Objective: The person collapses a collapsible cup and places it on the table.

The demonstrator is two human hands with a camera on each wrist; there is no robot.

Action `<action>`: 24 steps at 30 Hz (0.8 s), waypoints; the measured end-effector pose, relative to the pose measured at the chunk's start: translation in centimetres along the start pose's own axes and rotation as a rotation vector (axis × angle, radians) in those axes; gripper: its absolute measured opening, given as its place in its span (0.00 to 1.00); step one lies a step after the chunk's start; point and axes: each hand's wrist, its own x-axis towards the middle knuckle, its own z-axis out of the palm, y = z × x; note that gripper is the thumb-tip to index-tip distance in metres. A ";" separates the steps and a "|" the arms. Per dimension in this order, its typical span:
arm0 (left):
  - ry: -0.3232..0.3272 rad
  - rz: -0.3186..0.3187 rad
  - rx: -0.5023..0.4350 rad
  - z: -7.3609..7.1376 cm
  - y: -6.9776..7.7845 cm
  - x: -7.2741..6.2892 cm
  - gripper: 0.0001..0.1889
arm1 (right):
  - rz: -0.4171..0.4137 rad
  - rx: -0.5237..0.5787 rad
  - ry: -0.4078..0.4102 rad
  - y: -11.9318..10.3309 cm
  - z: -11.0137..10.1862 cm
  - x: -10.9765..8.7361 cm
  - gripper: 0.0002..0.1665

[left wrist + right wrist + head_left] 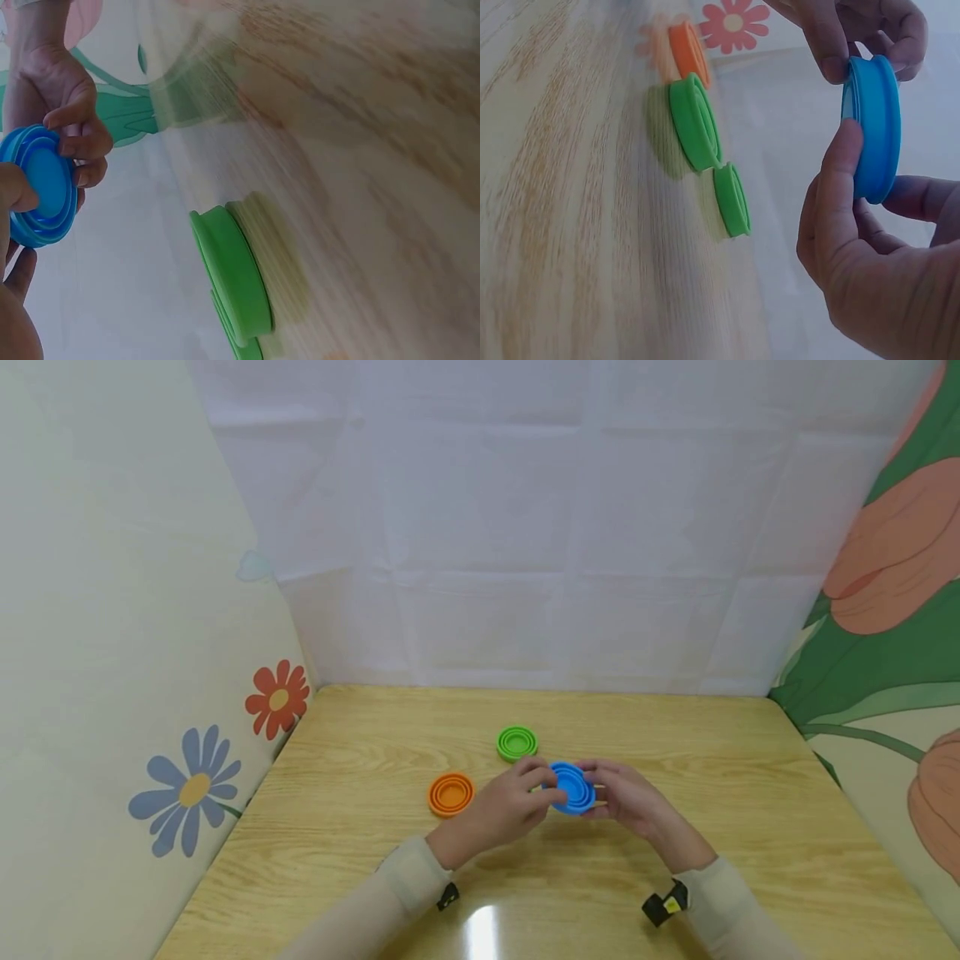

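A blue collapsible cup (572,788), folded flat into concentric rings, is held up over the table between both hands. My left hand (512,803) pinches its left edge, and in the left wrist view the thumb lies across the rings of the blue cup (49,180). From the right, my right hand (633,802) grips the rim. The right wrist view shows the blue cup (879,127) edge-on, tilted upright, with right-hand fingers on both faces. Near the left hand, a folded orange cup (451,794) lies on the table.
A folded green cup (517,742) lies farther back on the wooden table (360,743). Another, larger green cup (695,122) stands nearer, mostly covered by the left hand in the head view. A white cloth (480,527) hangs behind; flowered cloths flank both sides.
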 end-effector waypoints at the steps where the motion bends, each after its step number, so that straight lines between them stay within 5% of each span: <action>1: -0.012 -0.004 -0.001 -0.1 0.1 0.0 0.13 | -0.003 -0.006 -0.003 0.0 -0.1 0.0 0.21; 9: -0.036 -0.010 -0.012 0.1 0.0 -0.1 0.13 | -0.020 -0.020 -0.005 -0.1 -0.3 -0.3 0.21; 14: -0.050 -0.085 -0.161 0.3 -0.1 -0.1 0.14 | -0.037 -0.036 -0.010 0.0 -0.5 -0.4 0.19; 18: -0.100 -0.270 -0.389 0.2 -0.1 0.0 0.20 | -0.043 -0.061 0.006 0.0 -0.7 -0.4 0.20; 24: -0.117 -0.715 -0.806 0.3 0.0 0.8 0.21 | -0.045 -0.085 0.064 0.0 -1.2 -0.5 0.23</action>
